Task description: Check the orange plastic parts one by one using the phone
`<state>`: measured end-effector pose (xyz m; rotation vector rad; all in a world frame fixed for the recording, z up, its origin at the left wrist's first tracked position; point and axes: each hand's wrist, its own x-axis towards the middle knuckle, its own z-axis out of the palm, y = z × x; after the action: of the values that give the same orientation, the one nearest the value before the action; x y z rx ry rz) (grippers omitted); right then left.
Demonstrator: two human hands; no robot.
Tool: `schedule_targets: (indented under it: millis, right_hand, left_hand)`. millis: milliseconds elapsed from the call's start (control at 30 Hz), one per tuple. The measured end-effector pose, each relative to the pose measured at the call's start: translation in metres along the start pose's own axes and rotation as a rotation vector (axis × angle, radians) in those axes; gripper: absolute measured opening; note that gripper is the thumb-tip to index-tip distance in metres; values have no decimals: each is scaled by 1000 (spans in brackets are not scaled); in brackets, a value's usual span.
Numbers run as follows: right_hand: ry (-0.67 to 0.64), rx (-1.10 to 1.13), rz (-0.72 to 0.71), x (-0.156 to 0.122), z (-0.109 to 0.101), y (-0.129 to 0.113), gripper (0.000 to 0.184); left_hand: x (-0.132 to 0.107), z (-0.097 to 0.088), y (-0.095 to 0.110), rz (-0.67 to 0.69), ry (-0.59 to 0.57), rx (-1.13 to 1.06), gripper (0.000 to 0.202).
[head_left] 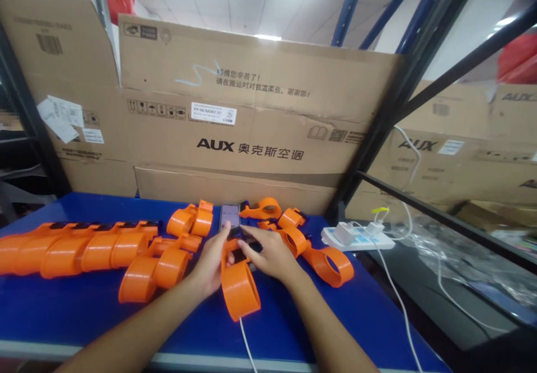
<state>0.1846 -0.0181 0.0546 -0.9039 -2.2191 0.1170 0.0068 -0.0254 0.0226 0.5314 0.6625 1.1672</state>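
Observation:
In the middle of the table, an orange plastic tape dispenser (240,292) sits between both hands, its round ring toward me and its dark end away. My left hand (213,258) is closed on its left side, fingers partly hidden behind it. From the right, my right hand (268,251) grips near the dark end, with the thumb bent over it. Just beyond the fingers lies a phone (229,216) with a lit screen. A white cable (247,342) runs from beneath the ring toward the front edge.
Several orange dispensers stand in a row on the left (71,250), with others nearer the middle (140,278). More lie loosely on the right (331,267). A white power strip (356,236) with plugs and cables sits at the right edge. Cardboard (251,121) walls the back of the blue table (335,322).

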Motion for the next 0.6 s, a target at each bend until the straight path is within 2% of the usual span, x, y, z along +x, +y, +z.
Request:
schedule_targets:
  millis: [133,267,600]
  right_hand:
    - [10,111,16,1,-1,-1,32]
    - [24,101,-13,0,4,-1,34]
    - [48,-45,-84,-2,4,-2,34]
  left_hand:
    - [-3,2,-3,94,-7,110,44]
    - [-5,2,-4,161,-5,156,41]
    - [-5,3,-4,176,-11,162,36]
